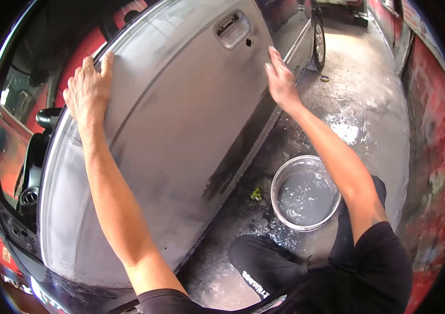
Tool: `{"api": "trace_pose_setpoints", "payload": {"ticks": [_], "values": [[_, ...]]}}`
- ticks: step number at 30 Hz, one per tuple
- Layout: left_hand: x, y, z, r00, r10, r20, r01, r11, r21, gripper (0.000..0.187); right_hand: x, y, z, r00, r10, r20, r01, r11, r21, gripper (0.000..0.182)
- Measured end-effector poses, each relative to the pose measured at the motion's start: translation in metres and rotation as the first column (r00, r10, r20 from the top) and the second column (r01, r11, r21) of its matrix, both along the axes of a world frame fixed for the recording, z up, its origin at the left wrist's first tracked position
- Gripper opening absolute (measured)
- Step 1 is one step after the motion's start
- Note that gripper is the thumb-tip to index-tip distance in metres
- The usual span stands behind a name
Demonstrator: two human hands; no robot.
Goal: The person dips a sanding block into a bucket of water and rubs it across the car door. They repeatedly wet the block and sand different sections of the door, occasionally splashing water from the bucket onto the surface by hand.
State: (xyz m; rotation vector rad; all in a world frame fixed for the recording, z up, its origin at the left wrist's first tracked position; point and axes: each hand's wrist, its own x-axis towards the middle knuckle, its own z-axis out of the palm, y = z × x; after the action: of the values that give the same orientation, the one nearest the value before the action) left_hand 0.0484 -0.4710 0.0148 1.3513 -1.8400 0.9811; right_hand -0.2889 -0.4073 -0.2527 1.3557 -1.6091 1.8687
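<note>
A grey, matte-surfaced car door (180, 104) stands in front of me, with a recessed door handle (233, 30) near its upper rear corner. My left hand (90, 89) rests on the door's top edge by the window opening, fingers spread. At the door's rear edge, below the handle, my right hand (281, 81) has its fingers stretched upward and its palm turned toward the panel. It is a little blurred, and whatever may lie under the palm is hidden. Along the door's lower part runs a darker band (243, 141).
A round bucket (276, 201) of greyish water stands on the wet floor beside my leg, under my right forearm. Green scraps (256, 194) lie close to it. Farther back are a car wheel (318, 44) and a small ring (324, 79). A red, stained wall (429, 157) borders the right side.
</note>
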Motion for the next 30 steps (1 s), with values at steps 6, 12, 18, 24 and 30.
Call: {"api": "trace_pose_setpoints", "payload": {"ticks": [6,12,18,24,30], "values": [[-0.005,0.001,-0.002,1.0,-0.003,-0.024,0.003,1.0,-0.01,0.069,0.101,-0.065,-0.024,0.979,-0.085,-0.186,0.075,0.995,-0.06,0.069],[-0.005,-0.007,0.0,0.998,0.021,-0.061,-0.021,1.0,0.016,0.081,0.019,-0.09,0.025,0.972,-0.175,-0.154,0.171,0.985,-0.034,0.06],[-0.013,0.001,-0.003,0.995,0.025,-0.101,-0.022,0.999,0.028,0.078,0.061,-0.046,-0.019,0.92,-0.041,-0.39,0.041,0.999,-0.008,0.062],[-0.015,-0.002,-0.003,0.995,-0.003,-0.103,0.005,1.0,0.012,0.077,0.009,-0.069,-0.011,0.972,-0.105,-0.208,0.106,0.994,-0.006,0.056],[-0.019,0.0,-0.006,0.995,-0.007,-0.095,0.004,0.999,-0.032,0.073,0.007,-0.072,-0.054,0.992,-0.039,-0.118,0.038,0.999,-0.007,0.062]]}}
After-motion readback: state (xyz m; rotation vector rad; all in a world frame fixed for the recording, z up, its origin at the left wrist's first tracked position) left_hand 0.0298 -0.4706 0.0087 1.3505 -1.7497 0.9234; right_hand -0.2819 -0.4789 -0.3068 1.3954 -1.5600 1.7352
